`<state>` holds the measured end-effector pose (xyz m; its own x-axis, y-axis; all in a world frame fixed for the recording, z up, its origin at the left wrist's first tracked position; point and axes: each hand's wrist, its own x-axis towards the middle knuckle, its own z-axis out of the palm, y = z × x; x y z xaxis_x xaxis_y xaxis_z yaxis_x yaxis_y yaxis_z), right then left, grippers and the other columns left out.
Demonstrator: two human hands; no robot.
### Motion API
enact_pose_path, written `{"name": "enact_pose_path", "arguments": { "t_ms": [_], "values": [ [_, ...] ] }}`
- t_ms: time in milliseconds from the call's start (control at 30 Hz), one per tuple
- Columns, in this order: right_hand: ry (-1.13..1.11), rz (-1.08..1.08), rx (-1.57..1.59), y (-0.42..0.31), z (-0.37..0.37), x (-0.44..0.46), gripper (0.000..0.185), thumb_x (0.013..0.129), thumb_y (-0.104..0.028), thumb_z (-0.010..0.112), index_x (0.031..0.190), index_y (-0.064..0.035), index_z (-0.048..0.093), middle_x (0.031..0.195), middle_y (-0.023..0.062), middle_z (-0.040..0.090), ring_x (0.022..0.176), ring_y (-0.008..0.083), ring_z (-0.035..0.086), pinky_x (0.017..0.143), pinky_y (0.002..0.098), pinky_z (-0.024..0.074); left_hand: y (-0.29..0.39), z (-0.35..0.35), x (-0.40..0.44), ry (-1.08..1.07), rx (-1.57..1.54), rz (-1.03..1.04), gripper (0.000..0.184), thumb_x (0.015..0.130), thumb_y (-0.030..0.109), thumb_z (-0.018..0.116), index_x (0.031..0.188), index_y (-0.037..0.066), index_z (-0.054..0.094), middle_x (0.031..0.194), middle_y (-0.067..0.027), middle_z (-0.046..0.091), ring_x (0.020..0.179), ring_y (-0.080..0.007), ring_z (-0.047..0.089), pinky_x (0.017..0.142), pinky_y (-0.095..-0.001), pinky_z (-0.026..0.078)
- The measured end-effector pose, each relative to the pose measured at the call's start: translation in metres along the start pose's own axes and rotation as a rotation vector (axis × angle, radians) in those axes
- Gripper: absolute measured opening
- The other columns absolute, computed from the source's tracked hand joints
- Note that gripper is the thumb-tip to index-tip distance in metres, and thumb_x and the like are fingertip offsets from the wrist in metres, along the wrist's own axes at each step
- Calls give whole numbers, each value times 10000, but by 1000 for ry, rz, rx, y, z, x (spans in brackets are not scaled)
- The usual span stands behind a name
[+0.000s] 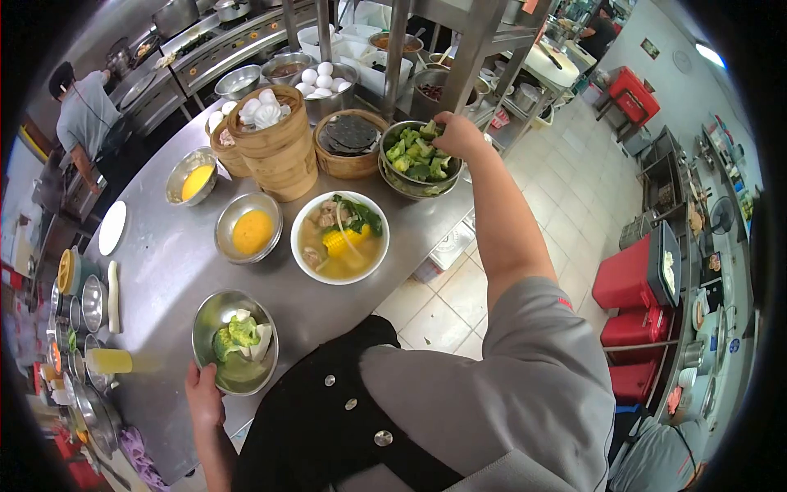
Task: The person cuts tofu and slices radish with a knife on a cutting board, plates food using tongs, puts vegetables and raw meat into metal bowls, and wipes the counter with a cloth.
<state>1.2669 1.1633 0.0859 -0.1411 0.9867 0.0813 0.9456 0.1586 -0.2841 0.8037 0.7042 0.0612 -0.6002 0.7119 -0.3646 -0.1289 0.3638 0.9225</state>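
Note:
My left hand (205, 395) grips the near left rim of a metal bowl (266, 316). Inside that bowl lie broccoli florets (238, 334) and some white pieces. My right arm stretches across to a second metal bowl (451, 182) heaped with cut broccoli (414, 154), which appears stacked on another bowl. There my right hand (459, 136) dips over the far right rim, its curled fingers closed on broccoli at the edge of the heap. Between the two bowls stands a white bowl of soup (340, 238) with corn, meat and leafy greens.
Two metal bowls of beaten egg (252, 233) sit left of the soup. Behind stand tall bamboo steamers (275, 156), a low steamer with dark round sheets (351, 138), and a bowl of eggs (325, 80). Shelf posts (396, 57) rise behind the broccoli. A co-worker (86, 123) stands at far left.

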Motion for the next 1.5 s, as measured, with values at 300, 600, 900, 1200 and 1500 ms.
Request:
{"name": "enact_pose_path", "arguments": {
  "t_ms": [300,600,900,1200,1500],
  "values": [
    [-112,-109,-11,-11,-3,6,559,745,-60,683,1290,-160,608,1149,161,684,1084,342,646,917,405,521,-6,-13,4,-85,16,5,329,919,142,512,1213,5,570,998,-74,659,807,-171,675,624,-299,560],
    [-125,-204,51,-2,1,21,462,711,23,641,1152,-114,653,1047,155,695,990,319,672,818,393,546,-5,-15,-2,-32,38,-34,332,930,133,507,1231,3,554,971,-60,652,780,-139,641,633,-276,526],
    [-178,80,472,17,-11,11,392,761,-100,715,1149,-98,661,874,65,700,671,161,699,525,296,524,-23,-27,-1,-51,-56,-71,352,927,146,504,1245,2,541,1006,-84,654,814,-150,659,614,-299,542],
    [-204,-98,1016,-18,-38,-21,359,860,-76,696,1208,-115,619,982,-9,659,745,92,584,604,246,435,-51,-40,6,36,27,-40,436,914,275,587,1243,-8,562,936,-54,639,719,-99,552,550,-240,400],
    [-838,-650,1001,-271,3,-163,376,840,-52,708,1199,-90,604,972,-14,639,755,51,585,583,188,441,-31,-23,-5,-11,-7,-90,364,932,193,529,1222,-26,537,890,-91,625,650,-138,603,551,-268,527]
  ]
}}
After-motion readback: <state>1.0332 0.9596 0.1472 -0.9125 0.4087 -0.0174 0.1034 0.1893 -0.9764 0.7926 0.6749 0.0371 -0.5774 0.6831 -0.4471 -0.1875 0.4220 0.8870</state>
